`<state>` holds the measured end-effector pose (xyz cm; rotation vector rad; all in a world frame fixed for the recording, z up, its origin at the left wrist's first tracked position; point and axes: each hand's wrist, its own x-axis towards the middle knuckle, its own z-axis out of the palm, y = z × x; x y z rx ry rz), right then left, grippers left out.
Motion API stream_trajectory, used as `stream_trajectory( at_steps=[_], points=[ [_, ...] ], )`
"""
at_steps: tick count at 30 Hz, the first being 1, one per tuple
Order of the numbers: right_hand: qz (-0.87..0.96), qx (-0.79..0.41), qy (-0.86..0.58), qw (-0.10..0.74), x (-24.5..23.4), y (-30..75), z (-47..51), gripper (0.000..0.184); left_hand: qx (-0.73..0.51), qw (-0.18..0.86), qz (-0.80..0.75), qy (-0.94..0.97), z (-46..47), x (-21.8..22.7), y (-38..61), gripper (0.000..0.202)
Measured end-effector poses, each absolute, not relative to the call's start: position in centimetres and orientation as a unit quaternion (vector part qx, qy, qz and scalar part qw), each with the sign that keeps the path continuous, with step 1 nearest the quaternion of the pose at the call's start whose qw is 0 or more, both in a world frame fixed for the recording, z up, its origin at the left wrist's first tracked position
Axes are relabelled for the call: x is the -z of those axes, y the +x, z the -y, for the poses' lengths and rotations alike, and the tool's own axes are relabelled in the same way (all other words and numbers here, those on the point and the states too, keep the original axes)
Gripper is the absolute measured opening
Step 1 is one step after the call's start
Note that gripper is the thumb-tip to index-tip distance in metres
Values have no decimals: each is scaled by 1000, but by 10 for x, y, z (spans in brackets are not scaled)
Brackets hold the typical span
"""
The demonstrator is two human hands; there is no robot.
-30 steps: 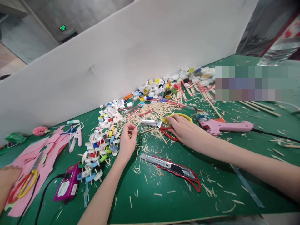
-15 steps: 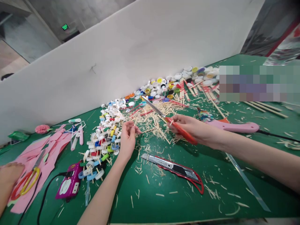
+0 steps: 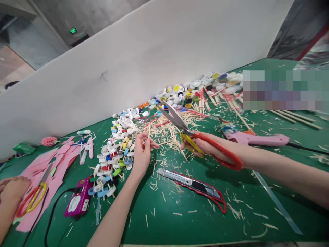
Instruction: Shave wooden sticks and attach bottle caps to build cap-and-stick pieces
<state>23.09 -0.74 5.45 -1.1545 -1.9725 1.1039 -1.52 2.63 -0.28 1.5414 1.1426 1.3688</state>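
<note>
Scissors (image 3: 203, 144) sit mid-frame, gripped in the right hand (image 3: 205, 145), blades parted. The left hand (image 3: 142, 152) seemingly pinches a thin stick (image 3: 149, 129); it should steady that between the blades, fingertips clear.

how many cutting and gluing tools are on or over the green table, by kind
Scissors with red and yellow handles: 2, one in the right hand, one on the pink paper by another person's hand
Red utility knife: 1
Pink glue gun: 1
Magenta glue gun: 1
Total: 5
</note>
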Motion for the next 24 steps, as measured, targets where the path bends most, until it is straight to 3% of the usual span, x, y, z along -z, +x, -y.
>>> stream_trajectory(
  at_steps=[7,12,24],
  points=[
    [763,-433,-429,214,-49,229,4,58,-542,403,-452,582,-21,-2,-11,16],
    [767,-350,-509,174,-37,226,1,60,-552,417,-445,568,-15,-6,-6,21],
    [765,-302,-546,160,-39,223,0,60,-525,416,-442,596,-5,-3,-1,17]
  ],
)
